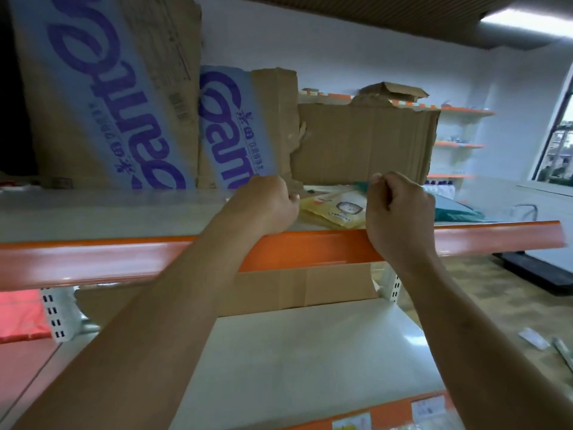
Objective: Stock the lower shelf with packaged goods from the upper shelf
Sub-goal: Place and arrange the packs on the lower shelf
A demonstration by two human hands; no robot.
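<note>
On the upper shelf, yellow packets are lying flat between the hands. The left hand and right hand are curling at their edges, though I cannot tell whether either is gripping. They are looking light, soft and slick, so pinching opposite edges should serve.

Your left hand bare, your right hand bare, forearms behind both hands uncovered back to the frame edge, pale thumbnail on left hand's inner side
</note>
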